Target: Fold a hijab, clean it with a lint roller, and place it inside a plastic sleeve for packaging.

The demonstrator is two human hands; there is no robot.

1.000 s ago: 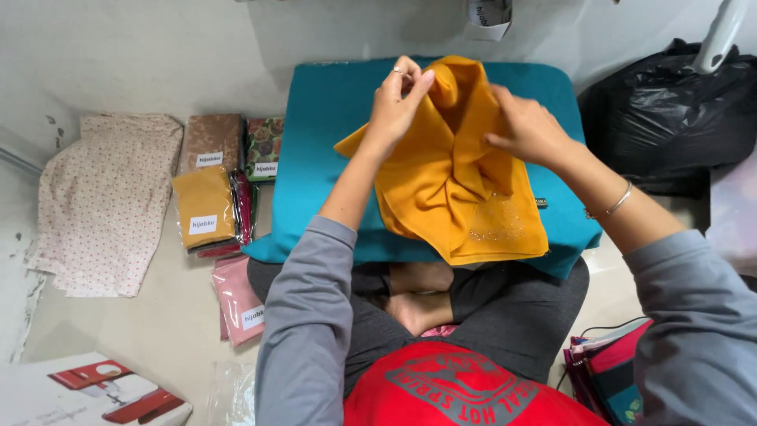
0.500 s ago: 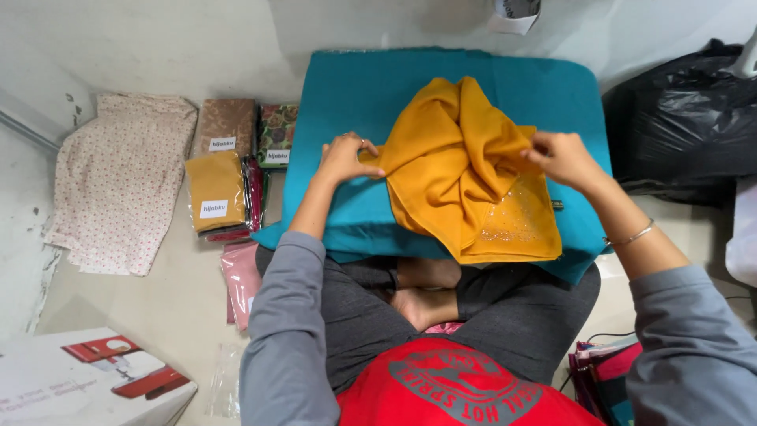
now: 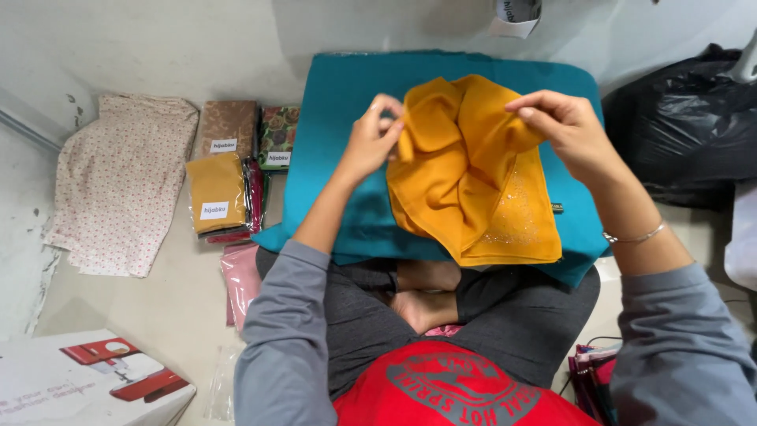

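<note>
- Both our hands pinched the mustard-yellow scarf (image 3: 473, 181) — left hand (image 3: 369, 143) at its left upper edge, right hand (image 3: 569, 130) at the right — over the teal cushion (image 3: 339, 118).
- We judged the folding half done: top bunched, lower corner flat.
- Beside it lay clear flat packets (image 3: 217, 193) with small white labels — yellow, brown, floral, pink.
- A white box (image 3: 79, 386) with a red picture sat lower left.

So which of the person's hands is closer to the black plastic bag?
The right. The right hand pinches the mustard cloth on the side toward the black bag; the left hand holds the cloth's far edge, farther from it.
</note>
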